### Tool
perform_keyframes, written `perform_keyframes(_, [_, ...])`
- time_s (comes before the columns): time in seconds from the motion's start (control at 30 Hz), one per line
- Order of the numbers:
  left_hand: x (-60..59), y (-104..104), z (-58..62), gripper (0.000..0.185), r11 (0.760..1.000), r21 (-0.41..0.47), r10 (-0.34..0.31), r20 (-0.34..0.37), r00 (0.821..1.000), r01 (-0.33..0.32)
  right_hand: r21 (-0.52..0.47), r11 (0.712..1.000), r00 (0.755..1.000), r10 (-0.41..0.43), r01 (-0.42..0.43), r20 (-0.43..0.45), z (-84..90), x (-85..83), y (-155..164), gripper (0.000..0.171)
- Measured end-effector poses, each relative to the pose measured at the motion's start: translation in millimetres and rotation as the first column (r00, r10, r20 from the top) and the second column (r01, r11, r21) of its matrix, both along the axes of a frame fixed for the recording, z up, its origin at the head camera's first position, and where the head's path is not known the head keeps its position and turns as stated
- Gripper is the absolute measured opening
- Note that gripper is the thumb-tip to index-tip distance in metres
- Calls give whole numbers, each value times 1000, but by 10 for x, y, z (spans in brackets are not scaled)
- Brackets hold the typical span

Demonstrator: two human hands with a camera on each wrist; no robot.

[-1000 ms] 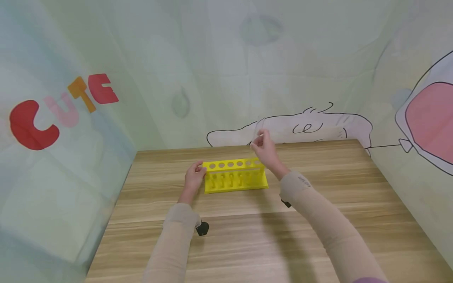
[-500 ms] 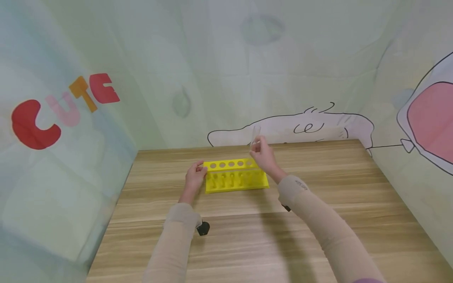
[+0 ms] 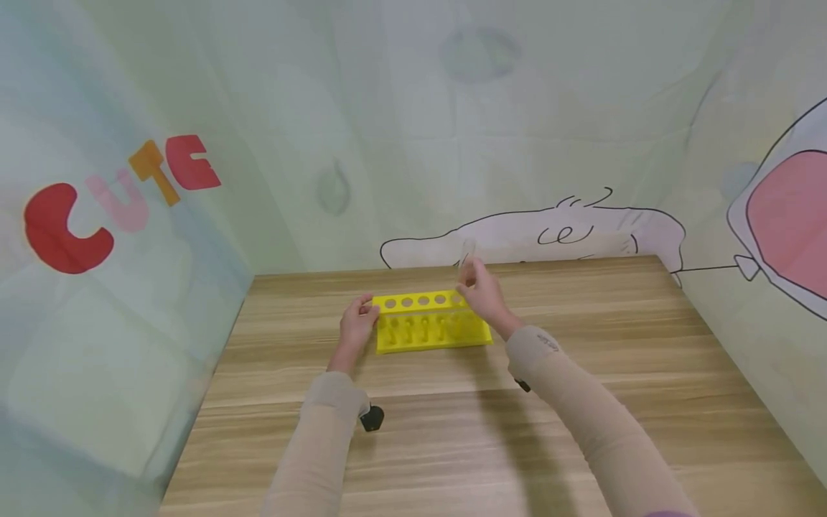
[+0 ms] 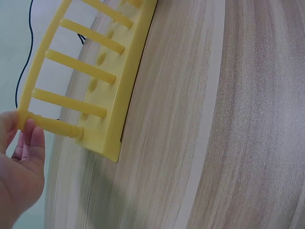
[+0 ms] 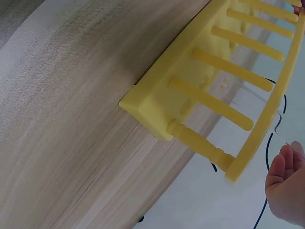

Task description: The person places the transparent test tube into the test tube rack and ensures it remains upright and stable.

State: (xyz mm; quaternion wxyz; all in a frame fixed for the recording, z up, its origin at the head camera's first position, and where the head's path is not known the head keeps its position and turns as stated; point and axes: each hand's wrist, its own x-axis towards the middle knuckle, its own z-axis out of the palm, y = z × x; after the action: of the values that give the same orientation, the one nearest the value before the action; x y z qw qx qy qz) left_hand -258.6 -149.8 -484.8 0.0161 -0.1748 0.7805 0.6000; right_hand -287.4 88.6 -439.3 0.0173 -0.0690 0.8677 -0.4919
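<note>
A yellow test tube rack [image 3: 416, 310] stands on the table, with a row of round holes in its top bar and pegs along its base. At its left end my left hand [image 3: 357, 323] grips the top bar, thumb in front; the left wrist view shows the fingers [image 4: 35, 143] at the bar's end. Over the right part of the rack, my right hand [image 3: 486, 293] pinches a clear test tube [image 3: 468, 250], its upper end sticking up above the fingers. In the right wrist view the tube [image 5: 255, 94] slants through the top bar toward the base.
The wood-grain table [image 3: 413, 445] ends behind the rack at a printed cloth backdrop [image 3: 388, 143]. More cloth hangs at the left and right sides. A black piece [image 3: 372, 418] sits by the left cuff.
My right hand has come down with the test tube toward the rack, so the tube's upper end sits lower. My left hand stays at the rack's left end.
</note>
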Motion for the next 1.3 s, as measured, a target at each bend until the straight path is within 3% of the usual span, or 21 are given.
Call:
perform_keyframes(0.7, [0, 0, 14, 37, 1000, -15, -13, 39, 999, 13, 106, 994, 1000, 29, -29, 0, -160, 10, -43, 40])
perform_keyframes(1.03, [-3, 7, 11, 37, 999, -31, -12, 16, 1000, 13, 87, 996, 1000, 15, -14, 0, -189, 2, -37, 38])
perform_keyframes(1.3, [2, -3, 6, 38, 998, -53, -17, 26, 1000, 18, 81, 997, 999, 5, -8, 36, -161, 28, 31, 50])
